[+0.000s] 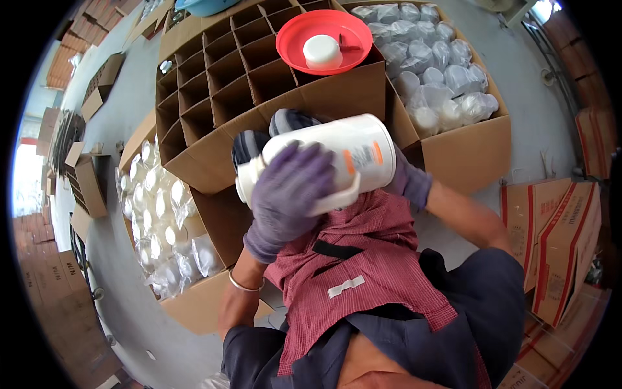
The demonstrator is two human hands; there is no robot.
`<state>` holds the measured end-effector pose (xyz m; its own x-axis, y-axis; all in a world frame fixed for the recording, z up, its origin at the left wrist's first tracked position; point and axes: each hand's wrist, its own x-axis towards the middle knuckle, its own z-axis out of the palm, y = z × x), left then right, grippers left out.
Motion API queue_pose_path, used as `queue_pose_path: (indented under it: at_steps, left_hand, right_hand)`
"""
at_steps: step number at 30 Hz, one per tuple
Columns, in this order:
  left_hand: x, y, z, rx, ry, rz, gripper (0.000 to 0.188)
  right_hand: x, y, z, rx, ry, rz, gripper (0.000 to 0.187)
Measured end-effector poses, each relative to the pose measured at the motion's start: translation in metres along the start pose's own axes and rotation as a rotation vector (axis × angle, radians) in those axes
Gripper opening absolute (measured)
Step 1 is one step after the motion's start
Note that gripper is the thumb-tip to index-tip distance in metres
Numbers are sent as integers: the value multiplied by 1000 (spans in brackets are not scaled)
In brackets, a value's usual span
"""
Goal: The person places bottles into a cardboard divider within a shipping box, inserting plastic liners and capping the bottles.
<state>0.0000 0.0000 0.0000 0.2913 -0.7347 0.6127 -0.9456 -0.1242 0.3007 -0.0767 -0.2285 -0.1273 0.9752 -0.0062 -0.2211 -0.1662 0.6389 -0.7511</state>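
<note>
Red checked apron (369,253) covered lap. White jug (366,139) lay on its side above apron, cap end leftward. Left hand (291,188), purple-gloved, blurred, was over jug near neck; could not tell whether grip was closed. Right hand (411,181), likewise gloved, was at base end, partly behind jug; fingers hidden, grip could not be told. Left box (188,305) held bagged containers. Beyond stood divided carton (285,104), red basin (289,52) atop its right part, white cap (322,50) inside. Right box (466,146) held bagged containers. Blue basin (206,6) showed farther off.
</note>
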Motion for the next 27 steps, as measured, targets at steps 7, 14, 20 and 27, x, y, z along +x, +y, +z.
queue_pose_path:
  at_steps: [7, 14, 20, 27]
  left_hand:
    - [-26, -21, 10, -715, 142, -1035, 19]
    - [-26, -39, 18, -354, 22, -378, 22]
    - [-17, -31, 22, -323, 144, -638, 17]
    - [-28, -49, 9, -213, 212, -411, 24]
  right_hand:
    - [-8, -42, 47, -747, 66, -496, 57]
    - [15, -37, 34, 78, -47, 261, 66]
    - [14, -44, 53, -394, -39, -274, 53]
    - [47, -42, 34, -750, -144, -351, 58]
